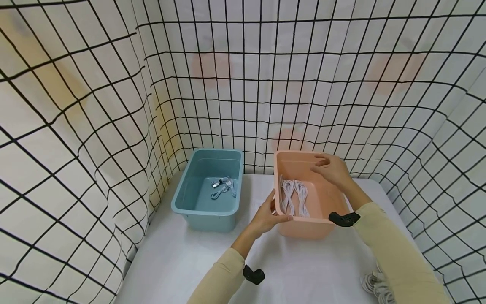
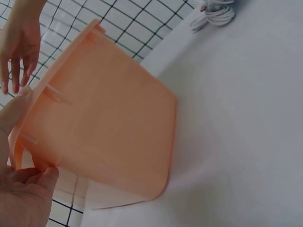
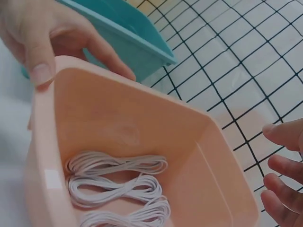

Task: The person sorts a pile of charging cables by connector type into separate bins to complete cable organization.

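A peach plastic bin [image 1: 305, 230] stands on the right of the white table, with my left hand [image 1: 263, 218] gripping its near left corner. The thumb lies over the rim and the fingers curl against the outer wall, as the left wrist view shows. My right hand [image 1: 332, 169] hovers over the right side of the bin, fingers loosely bent and holding nothing. Inside the bin, bundles of white cable [image 3: 116, 189] lie side by side along the left wall.
To the left stands a blue-green bin [image 1: 208, 217] with a small coiled cable [image 1: 224, 188] with plugs inside. More bundled white cable [image 1: 376, 285] lies at the table's front right, partly behind the right sleeve. Black wire grid [image 1: 258, 80] encloses the back and both sides.
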Motion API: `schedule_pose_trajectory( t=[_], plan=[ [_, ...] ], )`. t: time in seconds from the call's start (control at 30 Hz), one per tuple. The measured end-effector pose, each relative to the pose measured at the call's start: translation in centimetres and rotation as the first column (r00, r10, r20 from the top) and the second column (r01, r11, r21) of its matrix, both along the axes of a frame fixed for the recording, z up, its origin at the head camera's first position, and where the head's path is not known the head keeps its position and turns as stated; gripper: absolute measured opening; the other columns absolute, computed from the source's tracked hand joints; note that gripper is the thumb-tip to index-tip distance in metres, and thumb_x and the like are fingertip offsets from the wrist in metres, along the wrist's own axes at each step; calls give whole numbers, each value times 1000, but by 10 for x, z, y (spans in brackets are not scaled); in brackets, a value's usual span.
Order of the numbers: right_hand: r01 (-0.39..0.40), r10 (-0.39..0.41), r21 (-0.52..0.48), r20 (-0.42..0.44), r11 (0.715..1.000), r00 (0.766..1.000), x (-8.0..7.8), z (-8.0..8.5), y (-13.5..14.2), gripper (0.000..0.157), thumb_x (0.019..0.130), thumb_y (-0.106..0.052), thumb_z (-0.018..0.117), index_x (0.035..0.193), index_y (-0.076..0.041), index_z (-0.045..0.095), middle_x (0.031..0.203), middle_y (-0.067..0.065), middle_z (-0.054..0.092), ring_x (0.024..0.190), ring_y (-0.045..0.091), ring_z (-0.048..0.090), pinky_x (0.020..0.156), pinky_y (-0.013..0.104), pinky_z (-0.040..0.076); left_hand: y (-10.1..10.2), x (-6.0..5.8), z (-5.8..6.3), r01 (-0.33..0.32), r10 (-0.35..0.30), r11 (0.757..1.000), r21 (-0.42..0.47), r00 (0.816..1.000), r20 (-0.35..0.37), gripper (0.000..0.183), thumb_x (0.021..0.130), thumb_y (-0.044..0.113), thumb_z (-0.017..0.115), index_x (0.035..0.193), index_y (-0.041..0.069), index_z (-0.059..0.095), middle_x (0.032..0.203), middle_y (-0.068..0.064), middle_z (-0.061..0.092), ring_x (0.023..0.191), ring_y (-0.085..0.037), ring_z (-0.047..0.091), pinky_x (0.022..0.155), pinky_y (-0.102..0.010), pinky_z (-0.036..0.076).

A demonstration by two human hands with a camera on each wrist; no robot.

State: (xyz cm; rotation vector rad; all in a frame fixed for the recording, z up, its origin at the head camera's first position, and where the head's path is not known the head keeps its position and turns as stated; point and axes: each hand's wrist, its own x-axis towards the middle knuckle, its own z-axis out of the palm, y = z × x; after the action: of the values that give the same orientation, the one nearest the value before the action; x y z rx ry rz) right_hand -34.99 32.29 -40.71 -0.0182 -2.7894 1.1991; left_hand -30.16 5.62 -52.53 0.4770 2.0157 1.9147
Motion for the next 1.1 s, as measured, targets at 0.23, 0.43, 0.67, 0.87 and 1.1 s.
schedule_pose_trajectory(
  t=[0.23, 0.43, 0.67, 0.87, 1.1],
  plan=[
    [-5, 5, 47, -2, 999, 1000, 15, -2, 13, 69, 99, -40, 72, 153, -4, 49, 126, 23, 66, 123, 44, 57, 91, 58, 54, 0, 1, 0, 9, -9, 1000, 4, 1000, -3, 112, 83, 16, 90, 168, 18, 16, 164, -11, 35, 144, -26, 43, 111, -37, 43],
    [9, -7, 64, -23, 998, 1000, 31, -4, 23, 69, 98, -41, 72, 151, -2, 50, 124, 24, 67, 118, 45, 60, 90, 57, 55, 0, -1, 0, -4, 4, 1000, 4, 1000, 1, 113, 83, 16, 90, 167, 17, 16, 162, -7, 39, 145, -28, 42, 110, -36, 43],
    [16, -14, 78, -28, 997, 1000, 50, -15, 42, 68, 99, -41, 72, 150, -1, 50, 124, 26, 65, 116, 47, 61, 87, 58, 57, 1, -1, -1, -2, 2, 1000, 8, 1000, 5, 112, 83, 16, 90, 167, 16, 16, 162, -6, 39, 145, -29, 42, 110, -36, 43],
    [37, -34, 84, -39, 996, 999, 68, -26, 58, 64, 99, -36, 72, 148, 1, 52, 125, 27, 65, 116, 49, 60, 86, 62, 55, 1, -1, 0, 4, -4, 1000, -2, 1000, -2, 113, 83, 17, 91, 168, 17, 15, 163, -6, 37, 146, -29, 40, 110, -36, 43],
    [35, -28, 73, -104, 997, 994, 95, -37, 69, 60, 100, -34, 72, 145, 1, 55, 123, 26, 66, 112, 45, 62, 79, 48, 57, 0, -2, -1, 8, -8, 1000, 6, 1000, -10, 112, 83, 17, 90, 167, 19, 17, 163, -5, 37, 146, -30, 41, 110, -37, 44]
  ],
)
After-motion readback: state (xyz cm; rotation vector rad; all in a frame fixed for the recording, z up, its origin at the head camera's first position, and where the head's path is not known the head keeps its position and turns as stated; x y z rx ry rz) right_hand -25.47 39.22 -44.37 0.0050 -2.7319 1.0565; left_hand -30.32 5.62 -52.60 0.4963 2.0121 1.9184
